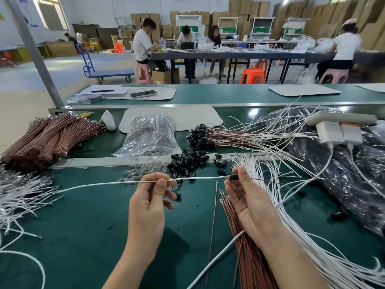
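Note:
My left hand (151,197) pinches a long white wire (100,184) between thumb and fingers, held level above the green table (87,236). My right hand (248,197) pinches a small black cap (234,176) where the white wire's end meets it. A thin brown wire (264,180) sticks out of the cap to the right. The two hands are about a hand's width apart. A pile of loose black caps (187,161) lies just beyond them, with small clear bulbs (137,172) beside it.
Loose brown wires (245,243) and white wires (302,226) lie under my right arm. Bundled brown wires (48,138) sit far left, white wires (18,192) at the left edge. A clear bag (150,136), assembled capped wires (208,136) and black bags (343,174) lie behind. People sit at far tables.

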{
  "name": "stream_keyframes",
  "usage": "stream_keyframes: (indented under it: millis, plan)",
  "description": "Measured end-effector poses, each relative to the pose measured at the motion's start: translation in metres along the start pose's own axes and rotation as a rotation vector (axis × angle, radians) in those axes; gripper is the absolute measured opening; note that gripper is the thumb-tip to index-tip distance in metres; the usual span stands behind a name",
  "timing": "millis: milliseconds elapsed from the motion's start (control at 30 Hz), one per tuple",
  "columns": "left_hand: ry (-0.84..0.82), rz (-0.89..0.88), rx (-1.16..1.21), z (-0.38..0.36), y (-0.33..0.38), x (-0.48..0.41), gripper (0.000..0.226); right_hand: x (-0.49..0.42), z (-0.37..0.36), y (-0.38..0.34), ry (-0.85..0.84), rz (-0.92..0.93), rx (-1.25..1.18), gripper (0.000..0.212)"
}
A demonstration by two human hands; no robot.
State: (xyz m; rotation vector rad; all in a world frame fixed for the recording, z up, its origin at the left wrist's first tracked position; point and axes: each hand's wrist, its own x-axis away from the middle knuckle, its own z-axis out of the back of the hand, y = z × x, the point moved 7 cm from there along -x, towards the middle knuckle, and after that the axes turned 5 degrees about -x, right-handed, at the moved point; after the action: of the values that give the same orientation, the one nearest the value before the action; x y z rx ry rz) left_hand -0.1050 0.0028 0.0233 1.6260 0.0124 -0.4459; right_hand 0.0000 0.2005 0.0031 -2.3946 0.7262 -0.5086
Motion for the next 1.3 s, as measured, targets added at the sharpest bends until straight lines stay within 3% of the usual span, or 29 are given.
stream_keyframes:
  millis: [367, 467, 700, 1033, 1300]
  plan:
    - [0.036, 0.049, -0.041, 0.003, -0.005, 0.002, 0.019, 0.002, -0.004, 0.005, -0.020, -0.041, 0.090, 0.029]
    - [-0.038, 0.059, -0.027, -0.006, -0.005, 0.005, 0.020, 0.003, -0.008, 0.011, -0.039, -0.050, 0.113, 0.029]
    - [-0.248, 0.098, 0.000, -0.031, -0.005, 0.017, 0.013, 0.009, -0.020, 0.026, -0.163, 0.010, 0.354, 0.053]
    - [-0.252, 0.276, 0.122, -0.031, -0.015, 0.017, 0.034, 0.013, -0.022, 0.022, -0.154, 0.095, 0.412, 0.033]
    - [-0.352, 0.219, 0.055, -0.041, -0.013, 0.023, 0.028, 0.019, -0.029, 0.023, -0.205, 0.137, 0.620, 0.032]
